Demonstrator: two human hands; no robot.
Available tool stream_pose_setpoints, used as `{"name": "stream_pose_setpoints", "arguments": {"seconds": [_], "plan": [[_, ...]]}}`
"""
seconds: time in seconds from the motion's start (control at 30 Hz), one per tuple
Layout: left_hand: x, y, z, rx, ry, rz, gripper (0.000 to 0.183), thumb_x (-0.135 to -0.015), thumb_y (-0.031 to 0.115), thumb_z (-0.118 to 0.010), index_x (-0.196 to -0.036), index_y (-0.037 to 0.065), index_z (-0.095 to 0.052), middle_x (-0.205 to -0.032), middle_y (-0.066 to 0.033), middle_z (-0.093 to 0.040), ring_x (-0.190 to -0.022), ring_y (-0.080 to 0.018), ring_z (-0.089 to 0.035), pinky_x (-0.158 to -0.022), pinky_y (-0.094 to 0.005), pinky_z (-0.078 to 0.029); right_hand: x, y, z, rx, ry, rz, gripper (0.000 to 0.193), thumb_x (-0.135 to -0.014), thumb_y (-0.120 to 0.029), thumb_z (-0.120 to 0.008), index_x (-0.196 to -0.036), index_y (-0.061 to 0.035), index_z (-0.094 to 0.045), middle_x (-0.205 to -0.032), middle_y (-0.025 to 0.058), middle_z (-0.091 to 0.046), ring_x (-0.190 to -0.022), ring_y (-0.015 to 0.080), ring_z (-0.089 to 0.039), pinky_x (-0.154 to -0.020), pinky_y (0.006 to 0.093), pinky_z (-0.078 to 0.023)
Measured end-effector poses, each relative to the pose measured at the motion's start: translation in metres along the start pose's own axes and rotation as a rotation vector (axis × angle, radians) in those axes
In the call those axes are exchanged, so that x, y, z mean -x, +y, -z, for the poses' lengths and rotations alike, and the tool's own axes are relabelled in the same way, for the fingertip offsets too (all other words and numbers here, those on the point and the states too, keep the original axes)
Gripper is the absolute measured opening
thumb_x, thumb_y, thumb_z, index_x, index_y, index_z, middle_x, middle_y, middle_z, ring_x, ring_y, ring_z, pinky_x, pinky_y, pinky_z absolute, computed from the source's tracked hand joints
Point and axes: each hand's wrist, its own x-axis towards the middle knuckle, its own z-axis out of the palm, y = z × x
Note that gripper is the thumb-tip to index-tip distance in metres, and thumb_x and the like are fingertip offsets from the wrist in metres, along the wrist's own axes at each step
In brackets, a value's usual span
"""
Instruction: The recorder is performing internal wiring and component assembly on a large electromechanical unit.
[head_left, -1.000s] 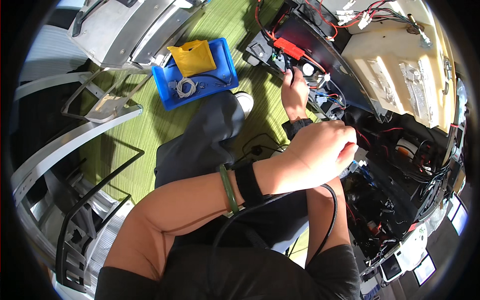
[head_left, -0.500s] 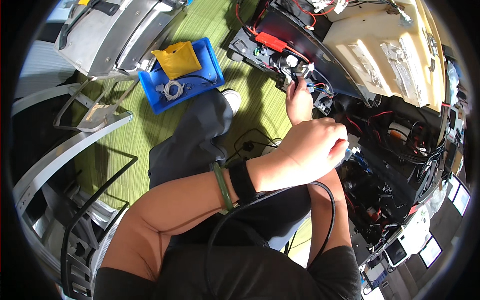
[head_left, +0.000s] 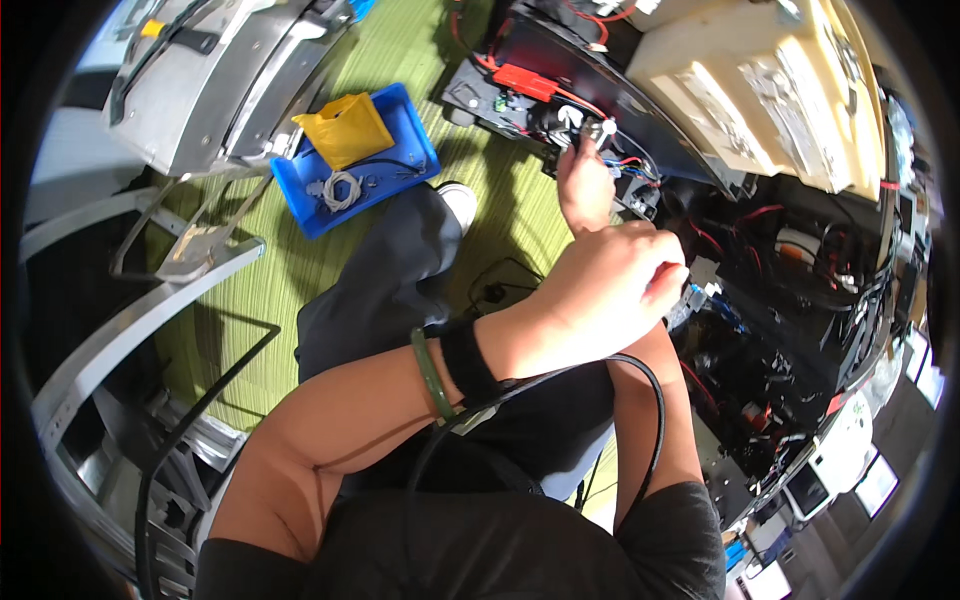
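My left arm wears a green bangle [head_left: 431,375] and a black wrist strap [head_left: 470,362], and it crosses over my right forearm. My left hand [head_left: 610,285] is closed in a fist; whatever it may hold is hidden. Beyond it, my right hand [head_left: 586,188] reaches to a black equipment frame [head_left: 480,100] with wires and small parts. Its fingers are pinched at a small dark and pale part [head_left: 594,132], whose kind I cannot make out. A black cord [head_left: 652,385] runs by the left wrist and loops over the right forearm.
A blue tray [head_left: 310,222] on the green floor holds a yellow pouch [head_left: 348,132] and a coiled white cable [head_left: 342,190]. Open machinery full of wiring [head_left: 790,270] stands to the right, below a cream plastic housing [head_left: 700,110]. Metal casing [head_left: 200,100] and a curved grey bar [head_left: 130,330] flank the left.
The whole view has shifted slightly. Both hands keep nearly the same pose, the left in a fist and the right at the equipment frame.
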Motion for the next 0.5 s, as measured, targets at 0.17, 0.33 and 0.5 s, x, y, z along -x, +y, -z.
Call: {"name": "stream_pose_setpoints", "arguments": {"seconds": [0.17,0.33,0.5], "plan": [[-0.002,0.005,0.01,0.012,-0.041,0.095,0.009,-0.083,0.007,-0.061,-0.088,0.0,-0.061,-0.075,-0.0098,-0.061,-0.063,-0.0135,-0.058,-0.057,-0.0255,-0.046,-0.009,-0.003,-0.021,0.034,0.03,-0.052,0.032,-0.088,-0.028,-0.047,-0.105,-0.0016,-0.053,-0.064,0.0205,-0.062,-0.061,0.0398,-0.061,-0.058,0.0499,-0.049],[-0.005,0.013,0.011,0.035,-0.071,0.137,0.008,-0.085,0.004,-0.06,-0.091,-0.001,-0.062,-0.076,-0.0038,-0.06,-0.066,-0.0068,-0.054,-0.059,-0.0212,-0.043,-0.007,-0.02,0.001,-0.061,0.014,-0.172,0.029,-0.088,-0.029,-0.048,-0.088,-0.0002,-0.053,-0.068,0.0199,-0.063,-0.065,0.0364,-0.065,-0.06,0.047,-0.053],[-0.01,0.017,-0.012,-0.004,-0.126,0.103,0.009,-0.086,0.004,-0.058,-0.092,-0.002,-0.062,-0.076,-0.0008,-0.059,-0.068,-0.0045,-0.051,-0.061,-0.0206,-0.042,-0.001,0.013,0.014,-0.305,0.117,-0.091,0.026,-0.087,-0.026,-0.048,-0.092,-0.0007,-0.052,-0.082,0.0234,-0.063,-0.071,0.0412,-0.062,-0.064,0.0499,-0.051]]}}
